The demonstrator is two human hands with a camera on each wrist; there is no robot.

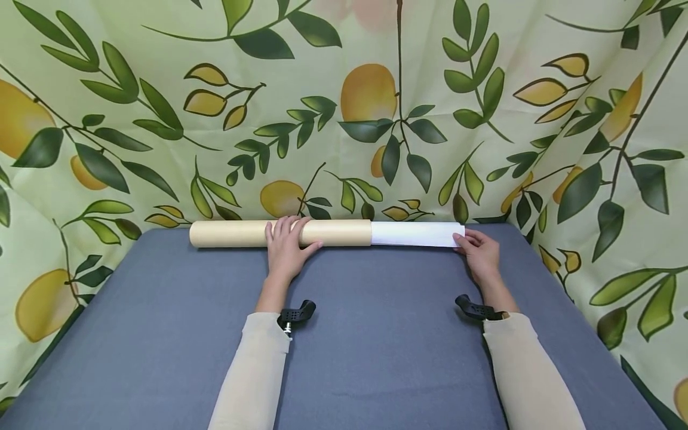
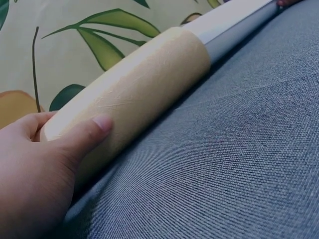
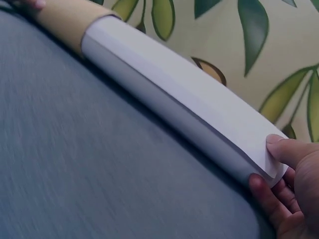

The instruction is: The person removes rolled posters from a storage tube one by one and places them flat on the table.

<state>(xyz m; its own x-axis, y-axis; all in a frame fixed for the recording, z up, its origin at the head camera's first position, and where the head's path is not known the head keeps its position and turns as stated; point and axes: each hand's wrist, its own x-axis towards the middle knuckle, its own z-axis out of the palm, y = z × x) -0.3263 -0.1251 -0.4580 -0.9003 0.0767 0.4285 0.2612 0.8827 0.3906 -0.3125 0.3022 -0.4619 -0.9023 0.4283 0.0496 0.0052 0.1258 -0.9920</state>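
Note:
A tan cardboard tube [image 1: 236, 234] lies lengthwise along the far side of the table. Out of its right end extends a rolled sheet of white paper [image 1: 414, 234], its long loose edge showing in the right wrist view. My left hand [image 1: 285, 251] holds the tube near its middle, fingers over the top and thumb [image 2: 94, 130] along the near side. At the paper's outer end, my right hand [image 1: 481, 254] pinches the roll between thumb [image 3: 284, 148] and fingers. The part of the paper inside the tube is hidden.
Blue-grey cloth [image 1: 376, 334] covers the table. Right behind the tube hangs a curtain [image 1: 301, 71] printed with leaves and fruit, which also runs down both sides. Each wrist wears a black camera strap.

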